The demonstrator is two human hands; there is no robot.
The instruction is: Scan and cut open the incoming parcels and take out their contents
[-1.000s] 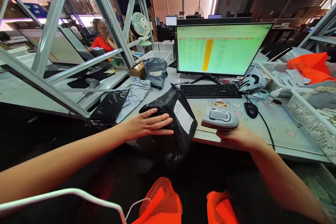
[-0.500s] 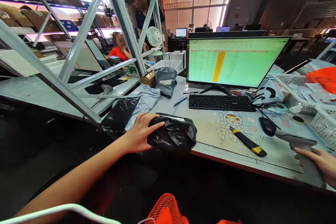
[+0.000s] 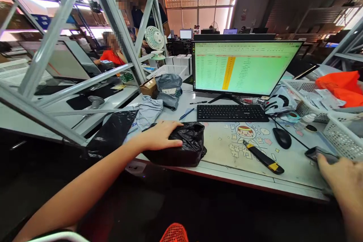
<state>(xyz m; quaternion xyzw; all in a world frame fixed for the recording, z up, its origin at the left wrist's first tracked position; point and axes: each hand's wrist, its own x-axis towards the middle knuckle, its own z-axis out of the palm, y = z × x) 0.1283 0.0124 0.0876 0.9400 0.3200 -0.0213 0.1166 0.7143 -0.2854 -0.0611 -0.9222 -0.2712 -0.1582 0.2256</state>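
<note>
My left hand [image 3: 160, 136] grips a black plastic-wrapped parcel [image 3: 188, 145] from above, thumb along its top and the other fingers over the far side. The parcel rests at the table's front edge, its wrap crumpled at the right end. At the right edge of the view, my right hand [image 3: 342, 176] is closed around a dark handheld barcode scanner [image 3: 319, 154]; most of its handle is hidden by the hand. Between the hands a black and yellow utility knife [image 3: 263, 157] lies on a printed desk mat [image 3: 218, 147].
Behind the mat stand a keyboard [image 3: 231, 113] and a monitor [image 3: 244, 68]. A mouse [image 3: 282, 138] and white baskets [image 3: 344, 136] are on the right. Grey bags [image 3: 149, 111], a black bag [image 3: 112, 132] and a metal frame [image 3: 113, 26] are left. Two people are beyond.
The parcel has turned under my left hand, and its white label strip no longer shows. My right hand and the scanner have tilted, with more of the hand now in view. The view has shifted right.
</note>
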